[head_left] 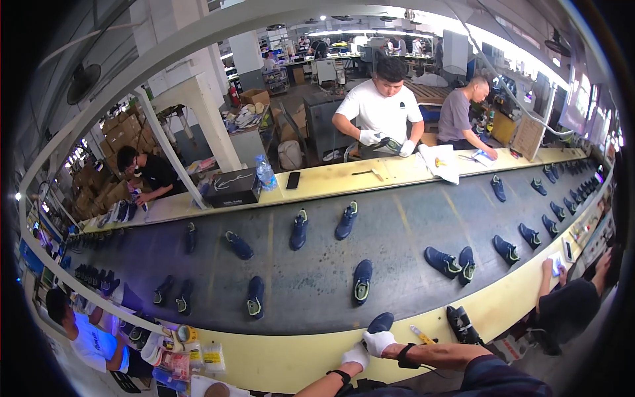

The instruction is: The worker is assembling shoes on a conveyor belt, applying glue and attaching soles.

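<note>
While the white-gloved right grip (380, 343) is closed on a navy shoe (381, 322) just ahead of it, the left grip (355, 356) rests just beside it, to its left; whether those fingers also clasp the shoe, I cannot tell. The step in hand looks like handling this one shoe where bench (264, 357) meets belt (304, 284). The next move probably calls for a steady right grip, clear of the yellow tool (422, 335) to its right.
</note>
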Available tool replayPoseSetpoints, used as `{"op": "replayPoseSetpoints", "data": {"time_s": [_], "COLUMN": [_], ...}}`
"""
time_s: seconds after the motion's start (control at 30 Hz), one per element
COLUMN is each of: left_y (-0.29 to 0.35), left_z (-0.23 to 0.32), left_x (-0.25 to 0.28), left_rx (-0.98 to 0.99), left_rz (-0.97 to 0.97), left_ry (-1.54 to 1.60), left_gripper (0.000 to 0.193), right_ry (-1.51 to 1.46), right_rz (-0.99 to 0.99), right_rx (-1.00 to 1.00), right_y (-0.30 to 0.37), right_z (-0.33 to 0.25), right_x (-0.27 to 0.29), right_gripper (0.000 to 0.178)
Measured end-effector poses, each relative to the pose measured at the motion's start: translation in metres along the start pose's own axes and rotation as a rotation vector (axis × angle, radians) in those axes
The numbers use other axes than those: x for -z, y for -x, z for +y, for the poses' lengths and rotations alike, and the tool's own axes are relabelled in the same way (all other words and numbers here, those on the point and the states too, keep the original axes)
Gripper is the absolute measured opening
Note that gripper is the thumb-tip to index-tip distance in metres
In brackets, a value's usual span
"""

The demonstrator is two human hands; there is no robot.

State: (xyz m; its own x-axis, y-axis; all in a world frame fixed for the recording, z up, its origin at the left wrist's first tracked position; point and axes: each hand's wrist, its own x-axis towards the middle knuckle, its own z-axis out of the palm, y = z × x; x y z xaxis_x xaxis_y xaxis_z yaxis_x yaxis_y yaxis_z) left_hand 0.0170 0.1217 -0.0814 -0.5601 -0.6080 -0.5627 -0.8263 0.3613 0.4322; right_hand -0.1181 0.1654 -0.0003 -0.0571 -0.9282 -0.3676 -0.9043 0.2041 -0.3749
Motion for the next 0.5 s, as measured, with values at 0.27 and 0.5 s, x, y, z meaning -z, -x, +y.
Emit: {"op": "replayPoseSetpoints", "data": {"time_s": [0.27, 0.5], "left_y": [-0.005, -0.011], "left_z": [0.005, 0.006], "left_x": [0.005, 0.005], "left_rx": [0.047, 0.097], "left_rz": [-0.033, -0.032], "left_ry": [0.037, 0.101], "left_gripper": [0.041, 0.045], "right_ry": [-0.076, -0.054], "right_rz": [0.064, 0.07], "right_rx": [-0.088, -0.052], "right_y": [0.004, 0.014], "right_z": [-0.003, -0.002], "right_x": [-0.009, -0.003], "right_gripper": [0.024, 0.024]}}
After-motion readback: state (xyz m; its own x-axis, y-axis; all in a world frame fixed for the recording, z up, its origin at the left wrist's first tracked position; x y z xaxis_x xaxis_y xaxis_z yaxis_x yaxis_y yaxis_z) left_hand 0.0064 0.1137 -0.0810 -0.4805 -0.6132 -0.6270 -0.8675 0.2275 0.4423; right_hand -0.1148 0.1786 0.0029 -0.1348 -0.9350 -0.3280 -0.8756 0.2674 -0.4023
